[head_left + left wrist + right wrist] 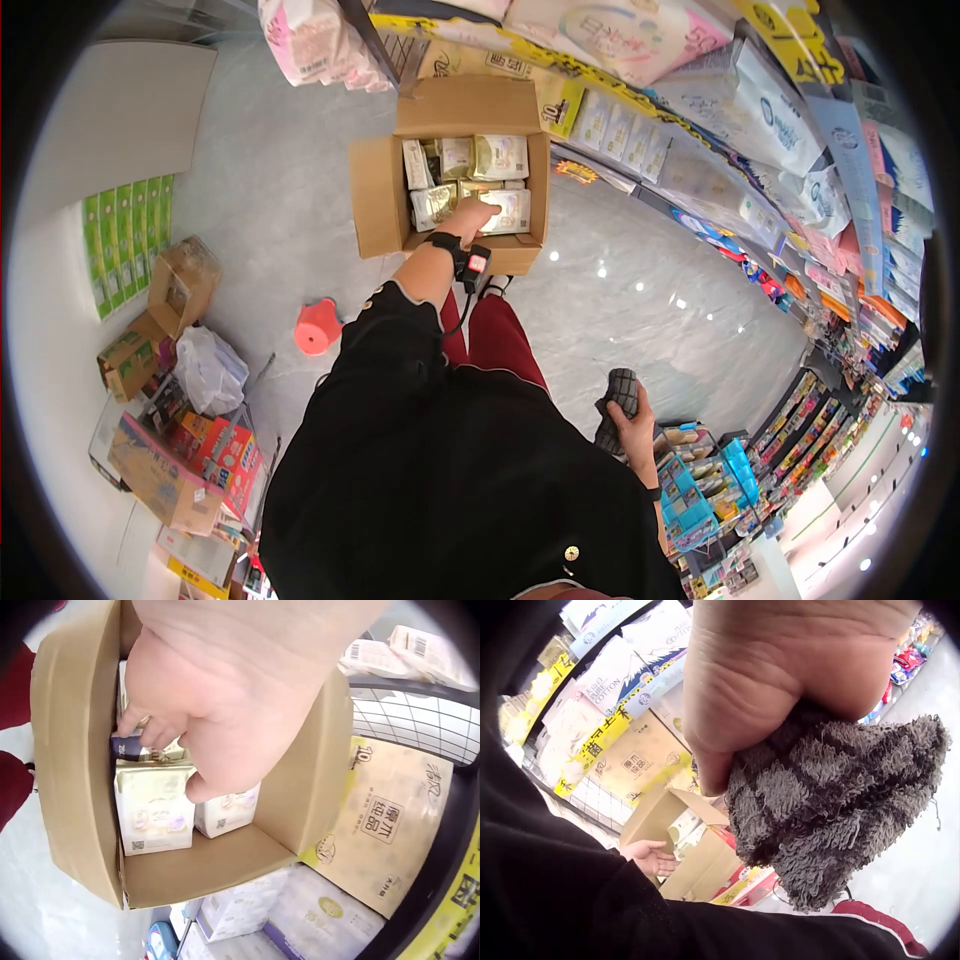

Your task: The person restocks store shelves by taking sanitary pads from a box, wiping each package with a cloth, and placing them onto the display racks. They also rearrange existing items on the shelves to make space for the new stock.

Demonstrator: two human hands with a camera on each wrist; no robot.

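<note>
An open cardboard box stands on the floor, holding several white and pale-gold packs. My left hand is inside it over the packs. In the left wrist view the hand covers part of the packs, its fingertips near a dark blue patch; contact is unclear. The right wrist view shows that same left hand with fingers extended at the box. My right hand grips a folded grey-and-black checked cloth away from the box. Up close, the cloth looks shaggy and hangs from the right palm.
Shelves of packaged tissues run along the right, close to the box. A red stool stands on the grey floor to the left. Cartons and a white plastic bag are farther left. Blue baskets stand at lower right.
</note>
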